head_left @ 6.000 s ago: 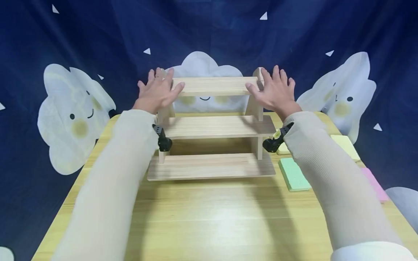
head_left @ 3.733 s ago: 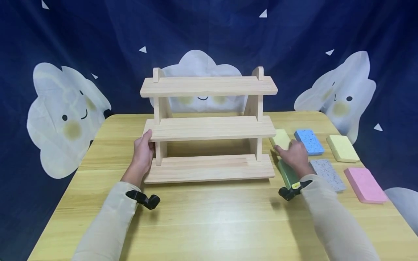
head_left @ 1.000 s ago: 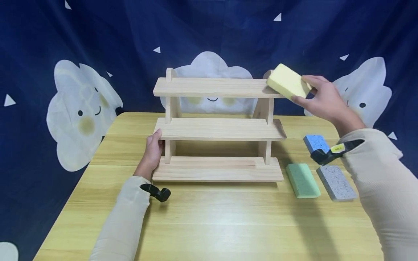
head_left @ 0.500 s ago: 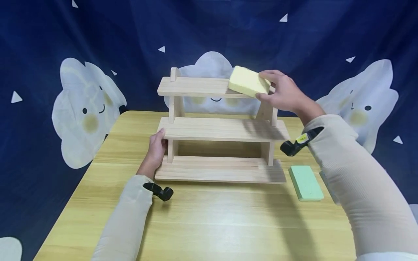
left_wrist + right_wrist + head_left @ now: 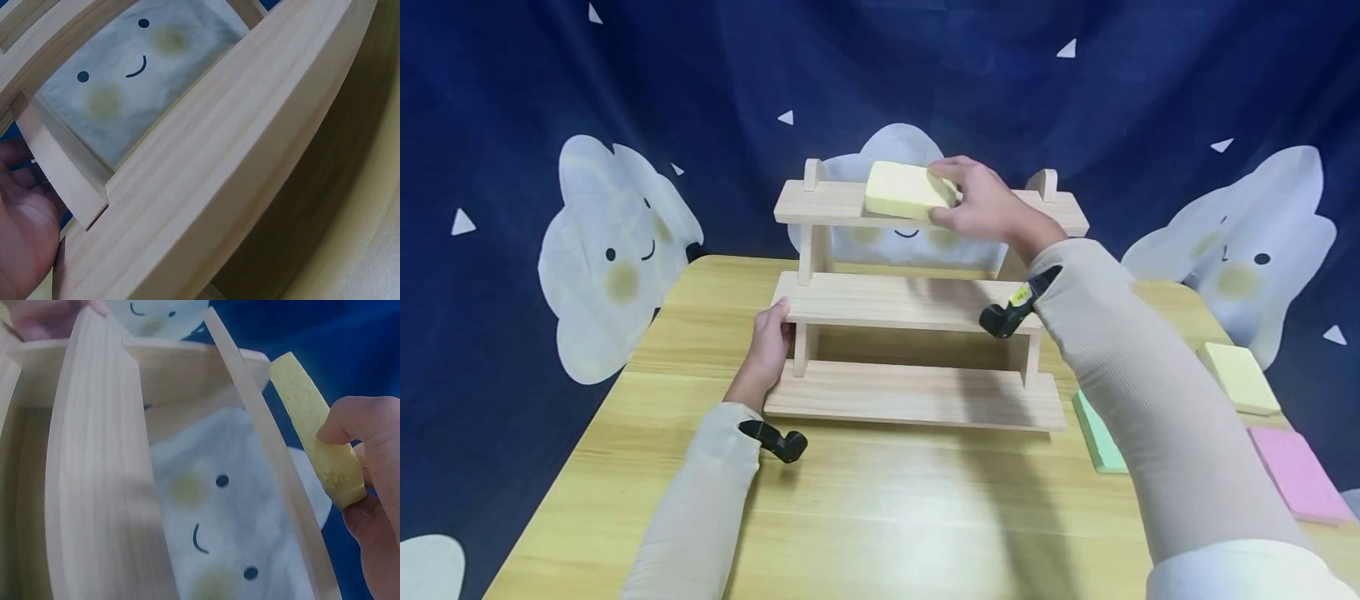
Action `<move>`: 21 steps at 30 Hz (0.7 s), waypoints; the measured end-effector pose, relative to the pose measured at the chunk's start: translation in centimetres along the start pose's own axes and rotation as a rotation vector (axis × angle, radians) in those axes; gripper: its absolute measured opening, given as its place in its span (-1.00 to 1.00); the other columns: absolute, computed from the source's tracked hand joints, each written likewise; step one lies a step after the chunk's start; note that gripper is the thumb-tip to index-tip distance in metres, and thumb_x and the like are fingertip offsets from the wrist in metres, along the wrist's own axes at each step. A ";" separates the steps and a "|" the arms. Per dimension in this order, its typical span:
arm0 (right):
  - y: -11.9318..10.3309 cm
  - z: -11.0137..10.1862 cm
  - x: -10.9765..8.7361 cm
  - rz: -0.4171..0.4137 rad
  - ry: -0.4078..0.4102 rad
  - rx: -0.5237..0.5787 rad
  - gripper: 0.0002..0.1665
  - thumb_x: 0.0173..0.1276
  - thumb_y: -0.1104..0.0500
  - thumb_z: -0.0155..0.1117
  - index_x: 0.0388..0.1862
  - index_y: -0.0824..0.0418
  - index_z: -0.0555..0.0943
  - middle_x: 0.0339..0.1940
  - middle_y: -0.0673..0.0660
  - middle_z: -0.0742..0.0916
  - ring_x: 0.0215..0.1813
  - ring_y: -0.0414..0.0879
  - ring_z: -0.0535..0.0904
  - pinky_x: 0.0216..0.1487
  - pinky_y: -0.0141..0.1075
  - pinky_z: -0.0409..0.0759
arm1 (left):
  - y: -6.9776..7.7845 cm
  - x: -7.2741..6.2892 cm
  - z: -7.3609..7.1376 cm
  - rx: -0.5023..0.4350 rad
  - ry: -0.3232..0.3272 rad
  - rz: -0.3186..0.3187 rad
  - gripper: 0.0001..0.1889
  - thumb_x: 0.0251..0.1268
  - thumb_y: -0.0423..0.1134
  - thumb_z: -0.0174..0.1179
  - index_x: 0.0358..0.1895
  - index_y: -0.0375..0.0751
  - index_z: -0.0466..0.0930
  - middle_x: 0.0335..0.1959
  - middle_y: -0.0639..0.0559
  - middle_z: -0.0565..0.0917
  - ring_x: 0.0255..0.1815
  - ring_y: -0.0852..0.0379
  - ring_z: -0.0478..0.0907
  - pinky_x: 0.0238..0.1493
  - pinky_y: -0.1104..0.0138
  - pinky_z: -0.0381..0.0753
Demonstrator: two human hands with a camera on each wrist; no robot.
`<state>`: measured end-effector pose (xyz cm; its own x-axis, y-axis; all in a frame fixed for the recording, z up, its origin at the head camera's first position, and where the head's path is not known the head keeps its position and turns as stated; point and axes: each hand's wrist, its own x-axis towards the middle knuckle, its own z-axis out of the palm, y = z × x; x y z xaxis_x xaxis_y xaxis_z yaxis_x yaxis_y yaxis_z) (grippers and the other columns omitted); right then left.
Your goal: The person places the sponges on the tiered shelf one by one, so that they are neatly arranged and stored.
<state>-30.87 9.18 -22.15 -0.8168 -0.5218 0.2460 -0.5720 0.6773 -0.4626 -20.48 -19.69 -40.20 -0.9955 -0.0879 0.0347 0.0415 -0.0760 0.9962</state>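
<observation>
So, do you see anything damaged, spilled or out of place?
Nothing stands out: the three-tier pale wooden shelf stands upright, the rectangular yellow sponge in the right hand's fingers looks undamaged, and no spill shows.

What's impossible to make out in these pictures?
Head view: part of the pale green rectangular block, behind the beige right sleeve.
Head view: any writing on the yellow wrist label, too small.
Left wrist view: part of the left hand, past the left edge.

A pale yellow, block-shaped sponge [image 5: 902,190], pinched in the right hand [image 5: 983,200], hangs just above the top tier [image 5: 829,200] of a bare-wood, three-tier shelf [image 5: 895,396]. The shelf stands upright on a table [image 5: 880,517], the left hand [image 5: 767,342] gripping the left end of its middle tier [image 5: 865,300].
</observation>
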 end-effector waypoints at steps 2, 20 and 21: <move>-0.5 0.4 0.6 -0.023 -0.015 0.007 -0.49 0.11 0.18 0.18 0.11 0.21 0.51 0.23 0.17 0.50 0.17 -0.03 0.35 0.15 -0.19 0.30 | -0.1 0.0 0.1 -0.005 0.001 -0.003 -0.45 0.48 -0.10 -0.37 0.19 -0.57 0.28 0.03 -0.17 0.34 0.03 0.11 0.29 0.30 0.20 0.16; -1.8 2.4 3.0 -0.041 -0.070 0.038 -0.45 0.08 0.23 0.15 0.14 0.24 0.52 0.23 0.16 0.50 0.19 -0.07 0.34 0.21 -0.25 0.28 | -0.2 -0.4 0.9 0.045 -0.023 0.009 -0.42 0.50 -0.04 -0.39 0.31 -0.45 0.23 0.18 -0.27 0.30 0.19 0.01 0.25 0.35 0.15 0.15; -1.8 2.3 3.0 -0.043 -0.071 0.036 -0.45 0.09 0.23 0.15 0.14 0.24 0.52 0.23 0.16 0.50 0.19 -0.07 0.34 0.22 -0.25 0.28 | -0.1 -0.4 0.9 0.044 -0.022 0.008 -0.42 0.50 -0.04 -0.39 0.30 -0.46 0.24 0.17 -0.26 0.31 0.17 0.01 0.26 0.34 0.15 0.16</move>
<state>-32.14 5.20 -22.58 -0.7834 -0.5864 0.2058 -0.6023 0.6349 -0.4839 -20.14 -18.79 -40.29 -0.9969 -0.0661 0.0438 0.0459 -0.0317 0.9984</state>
